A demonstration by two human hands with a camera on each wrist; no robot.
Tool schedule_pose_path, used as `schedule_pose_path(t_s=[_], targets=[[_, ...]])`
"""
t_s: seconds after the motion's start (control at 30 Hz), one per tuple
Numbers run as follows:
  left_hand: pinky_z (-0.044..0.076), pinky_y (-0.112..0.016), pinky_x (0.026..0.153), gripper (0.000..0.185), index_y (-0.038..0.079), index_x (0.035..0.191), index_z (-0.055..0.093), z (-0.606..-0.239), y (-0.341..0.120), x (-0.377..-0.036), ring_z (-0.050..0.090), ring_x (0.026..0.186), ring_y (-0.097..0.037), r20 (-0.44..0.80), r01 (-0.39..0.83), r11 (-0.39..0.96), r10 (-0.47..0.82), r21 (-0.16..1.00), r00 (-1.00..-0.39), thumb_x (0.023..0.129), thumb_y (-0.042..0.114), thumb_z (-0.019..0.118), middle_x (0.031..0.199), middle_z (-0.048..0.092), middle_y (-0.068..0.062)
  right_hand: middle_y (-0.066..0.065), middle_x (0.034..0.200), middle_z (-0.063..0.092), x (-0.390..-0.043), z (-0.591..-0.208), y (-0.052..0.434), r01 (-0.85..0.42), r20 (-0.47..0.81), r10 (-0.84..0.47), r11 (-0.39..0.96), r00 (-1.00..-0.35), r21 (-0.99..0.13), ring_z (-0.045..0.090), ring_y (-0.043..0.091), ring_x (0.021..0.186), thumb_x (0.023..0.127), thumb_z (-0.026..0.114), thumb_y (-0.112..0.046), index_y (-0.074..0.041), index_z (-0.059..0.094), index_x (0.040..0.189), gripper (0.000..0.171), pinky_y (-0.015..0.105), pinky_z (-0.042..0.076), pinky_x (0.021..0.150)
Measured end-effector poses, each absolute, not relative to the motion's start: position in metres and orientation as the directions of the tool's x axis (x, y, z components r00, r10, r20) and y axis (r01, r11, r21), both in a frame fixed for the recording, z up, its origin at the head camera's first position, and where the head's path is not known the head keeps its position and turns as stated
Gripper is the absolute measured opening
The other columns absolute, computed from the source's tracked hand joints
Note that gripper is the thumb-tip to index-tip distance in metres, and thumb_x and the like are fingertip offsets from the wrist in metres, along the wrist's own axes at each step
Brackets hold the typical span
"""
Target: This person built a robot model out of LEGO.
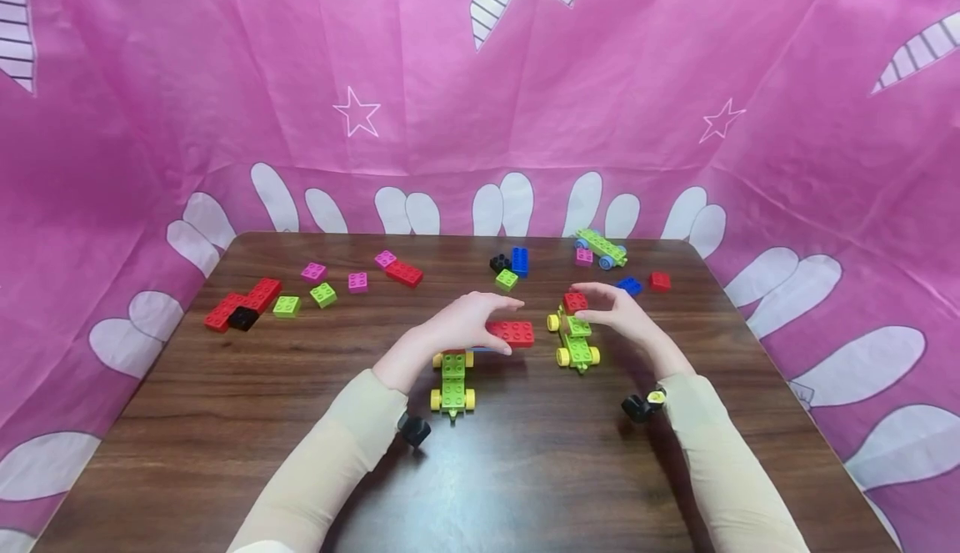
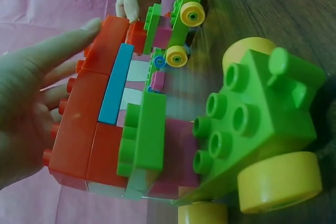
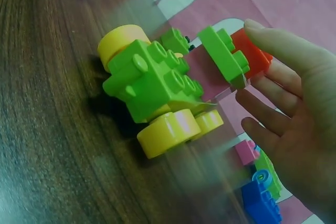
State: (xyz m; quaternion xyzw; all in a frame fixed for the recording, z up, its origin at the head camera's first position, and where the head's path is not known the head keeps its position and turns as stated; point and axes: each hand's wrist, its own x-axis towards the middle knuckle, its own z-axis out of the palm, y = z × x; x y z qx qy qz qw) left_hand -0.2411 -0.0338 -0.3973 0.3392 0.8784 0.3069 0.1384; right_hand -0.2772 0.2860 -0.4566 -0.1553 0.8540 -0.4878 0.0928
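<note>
The left hand (image 1: pixel 467 319) is spread at the red bricks (image 1: pixel 517 334) on 1 green car (image 1: pixel 453 382). The right hand (image 1: pixel 618 316) is around the red block (image 1: pixel 575 302) of the other car (image 1: pixel 577 349); I cannot tell if it grips. Both stand on the surface (image 1: pixel 555 461).

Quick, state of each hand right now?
Left hand: open, around red bricks; no firm grip visible.
Right hand: at a small red brick; can't tell whether it grips.
</note>
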Motion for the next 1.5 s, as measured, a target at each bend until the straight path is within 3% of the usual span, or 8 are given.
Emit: schedule_pose_path(t_s=[0.27,0.47,0.57,0.8,1.13,1.5], targets=[[0.045,-0.040,0.106,0.063,0.012,0.136,0.058,-0.399,-0.028,-0.242,0.056,0.122,-0.020,-0.094,0.500,0.634,0.669,0.590,-0.737,0.080,0.028,0.081,0.135,0.061,-0.004,0.021,0.139,0.053,-0.280,-0.464,0.286,-0.087,-0.080,-0.352,0.432,-0.933,-0.897,0.051,0.032,0.128,0.090,0.071,-0.023,-0.005,0.051,0.139,0.056,0.055,0.035,0.112],[0.047,-0.038,0.101,0.057,0.013,0.131,0.063,-0.398,-0.027,-0.239,0.059,0.112,-0.017,-0.075,0.502,0.658,0.645,0.562,-0.761,0.080,0.027,0.082,0.128,0.066,-0.003,0.019,0.134,0.057,-0.280,-0.467,0.287,-0.085,-0.074,-0.351,0.416,-0.934,-0.906,0.059,0.011,0.113,0.092,0.068,-0.024,-0.004,0.052,0.138,0.053,0.030,0.048,0.098],[0.048,-0.037,0.098,0.054,0.013,0.128,0.065,-0.398,-0.027,-0.238,0.060,0.108,-0.017,-0.071,0.495,0.667,0.632,0.557,-0.772,0.079,0.027,0.082,0.124,0.068,-0.003,0.015,0.130,0.061,-0.280,-0.468,0.287,-0.063,-0.081,-0.337,0.395,-0.938,-0.917,0.061,0.007,0.107,0.092,0.068,-0.025,-0.003,0.053,0.136,0.051,0.023,0.052,0.090],[0.050,-0.035,0.095,0.050,0.012,0.123,0.068,-0.400,-0.027,-0.237,0.062,0.103,-0.016,-0.058,0.473,0.667,0.610,0.575,-0.790,0.078,0.023,0.084,0.120,0.070,-0.004,0.002,0.115,0.069,-0.278,-0.469,0.284,-0.060,-0.071,-0.320,0.382,-0.945,-0.922,0.064,0.006,0.102,0.092,0.069,-0.026,-0.002,0.056,0.132,0.049,0.022,0.053,0.087],[0.052,-0.032,0.092,0.045,0.011,0.122,0.069,-0.402,-0.029,-0.236,0.062,0.097,-0.014,-0.023,0.488,0.638,0.621,0.596,-0.784,0.080,0.020,0.082,0.116,0.072,-0.004,0.027,0.125,0.061,-0.272,-0.469,0.266,-0.117,-0.002,-0.312,0.363,-0.950,-0.925,0.065,-0.001,0.094,0.093,0.067,-0.013,0.006,0.056,0.130,0.043,0.017,0.053,0.083],[0.052,-0.031,0.085,0.040,0.010,0.121,0.070,-0.401,-0.032,-0.241,0.060,0.092,-0.015,0.022,0.493,0.623,0.607,0.608,-0.795,0.083,0.017,0.079,0.113,0.072,-0.004,0.027,0.122,0.064,-0.260,-0.466,0.235,-0.147,0.016,-0.377,0.323,-0.926,-0.935,0.067,0.003,0.096,0.091,0.068,-0.007,0.006,0.058,0.127,0.040,0.021,0.055,0.081]])
